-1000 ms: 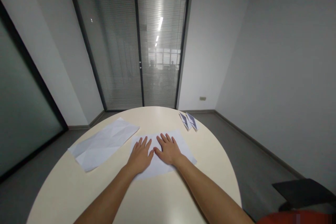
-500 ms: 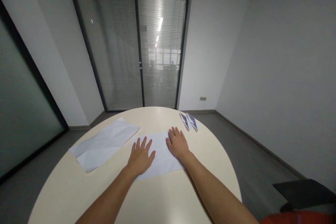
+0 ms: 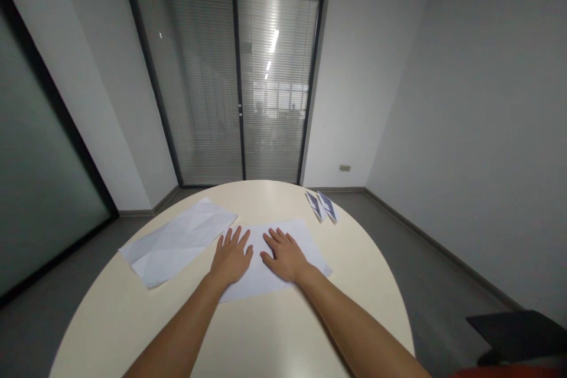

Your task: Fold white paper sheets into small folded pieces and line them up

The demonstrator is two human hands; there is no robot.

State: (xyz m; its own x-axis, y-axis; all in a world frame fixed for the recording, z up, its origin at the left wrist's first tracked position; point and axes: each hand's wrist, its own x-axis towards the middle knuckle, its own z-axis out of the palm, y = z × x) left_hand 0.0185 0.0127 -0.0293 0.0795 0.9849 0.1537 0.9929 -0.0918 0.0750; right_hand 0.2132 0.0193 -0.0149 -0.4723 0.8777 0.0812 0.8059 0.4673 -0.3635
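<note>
Round table point(image 3: 257, 345), left hand point(image 3: 231, 258) and right hand point(image 3: 286, 257) spread on paper point(image 3: 257, 280), right shifted inward

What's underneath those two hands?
A white paper sheet lies under the left hand and right hand, atop the round cream table. Whatever the hands cover, including much of the sheet's left edge, is hidden.

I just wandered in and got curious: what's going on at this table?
A person has both bare hands palm down on a plain white sheet on a round table. The left hand covers part of the sheet's left side, and the right hand lies nearer its middle, thumbs apart. Neither hand grips anything. A larger, creased paper lies to the person's left, and two small folded pieces sit side by side near the far right edge.
</note>
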